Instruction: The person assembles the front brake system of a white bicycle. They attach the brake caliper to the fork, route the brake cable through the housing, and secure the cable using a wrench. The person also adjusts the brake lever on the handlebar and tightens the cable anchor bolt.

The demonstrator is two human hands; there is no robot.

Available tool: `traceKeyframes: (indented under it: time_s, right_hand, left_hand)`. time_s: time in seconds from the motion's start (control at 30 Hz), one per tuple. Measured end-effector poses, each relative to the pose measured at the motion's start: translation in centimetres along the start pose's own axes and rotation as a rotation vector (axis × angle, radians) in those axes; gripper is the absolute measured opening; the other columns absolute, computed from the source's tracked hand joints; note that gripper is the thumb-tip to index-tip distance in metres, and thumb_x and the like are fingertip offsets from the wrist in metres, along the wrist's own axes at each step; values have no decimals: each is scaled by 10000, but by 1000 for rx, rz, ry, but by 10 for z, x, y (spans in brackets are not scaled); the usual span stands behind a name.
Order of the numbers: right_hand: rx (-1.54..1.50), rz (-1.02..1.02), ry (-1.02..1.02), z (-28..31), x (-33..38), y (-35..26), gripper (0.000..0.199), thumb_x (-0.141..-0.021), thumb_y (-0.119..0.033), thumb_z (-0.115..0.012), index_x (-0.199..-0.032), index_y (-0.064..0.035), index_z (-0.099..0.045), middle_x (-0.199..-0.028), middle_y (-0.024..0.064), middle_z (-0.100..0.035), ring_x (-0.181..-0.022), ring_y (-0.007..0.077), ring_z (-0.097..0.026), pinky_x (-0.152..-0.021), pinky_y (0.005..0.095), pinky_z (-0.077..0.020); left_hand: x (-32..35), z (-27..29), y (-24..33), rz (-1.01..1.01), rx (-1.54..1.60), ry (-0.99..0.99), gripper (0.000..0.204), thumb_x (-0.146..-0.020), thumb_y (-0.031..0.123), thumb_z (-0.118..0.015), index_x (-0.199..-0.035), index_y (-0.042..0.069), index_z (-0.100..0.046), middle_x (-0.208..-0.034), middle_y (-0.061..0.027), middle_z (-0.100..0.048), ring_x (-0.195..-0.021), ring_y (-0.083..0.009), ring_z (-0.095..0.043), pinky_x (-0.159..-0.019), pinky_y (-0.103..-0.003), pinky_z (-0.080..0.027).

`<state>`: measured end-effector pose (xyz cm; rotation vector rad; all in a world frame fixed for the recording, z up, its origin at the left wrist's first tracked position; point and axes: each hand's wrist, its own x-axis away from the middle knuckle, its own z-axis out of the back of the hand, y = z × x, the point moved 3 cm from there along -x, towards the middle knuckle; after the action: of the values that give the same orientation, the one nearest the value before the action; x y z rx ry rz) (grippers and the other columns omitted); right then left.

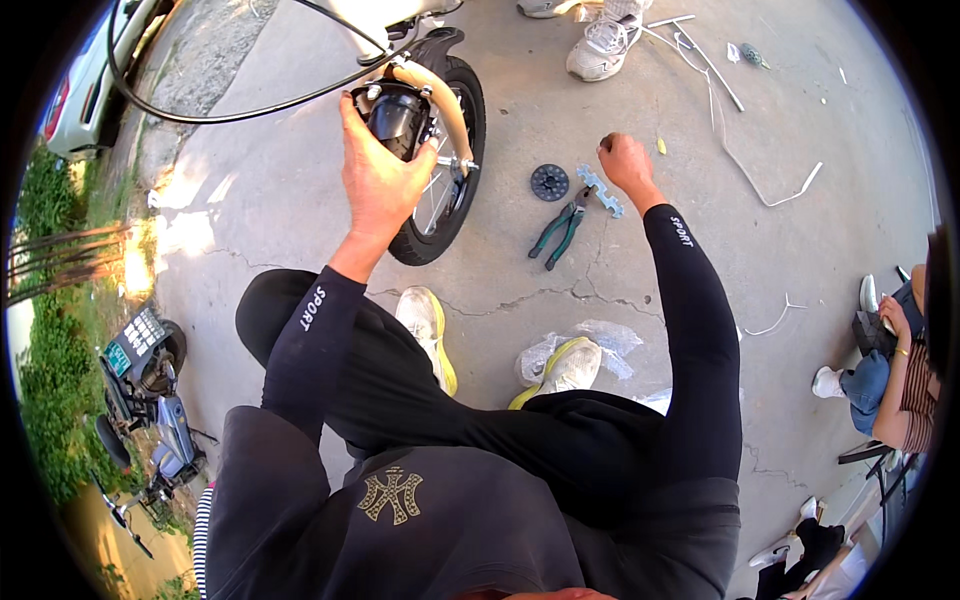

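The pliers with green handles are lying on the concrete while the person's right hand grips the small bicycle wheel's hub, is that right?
Not quite. In the head view, the left hand grips the hub; the right hand is a closed fist over the concrete. The pliers do lie there.

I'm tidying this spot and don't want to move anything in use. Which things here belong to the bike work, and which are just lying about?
In use, likely:
left hand on the black part at the small wheel
right hand, closed, above the flat wrench
green-handled pliers
black disc

Lying about, probably:
white strips
crumpled plastic wrap
parked scooter
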<state>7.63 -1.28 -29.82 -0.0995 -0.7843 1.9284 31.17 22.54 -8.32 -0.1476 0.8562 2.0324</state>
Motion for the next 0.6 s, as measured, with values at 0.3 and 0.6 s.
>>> traceKeyframes:
  time_s: [0.3, 0.6]
  right_hand:
    - [245, 134, -30, -62, 44, 49, 260, -907, -266, -689, -1043, -48, -647, -1110, 190, -649, -1053, 364, -656, -852, 464, -557]
    - [-59, 326, -14, 4, 21, -41, 196, -940, -196, -642, -1078, -60, -609, -876, 191, -707, -854, 399, -689, -733, 493, -527]
  left_hand:
    - [-11, 13, -8, 18, -104, -58, 994, -750, 196, -837, -1520, -11, -244, -1227, -241, -634, -1092, -332, -671, -953, -400, -517]
    - [-9, 10, -8, 43, -45, -75, 1091, -720, 198, -837, -1544, -4, -151, -1169, -226, -671, -1061, -365, -691, -934, -420, -533]
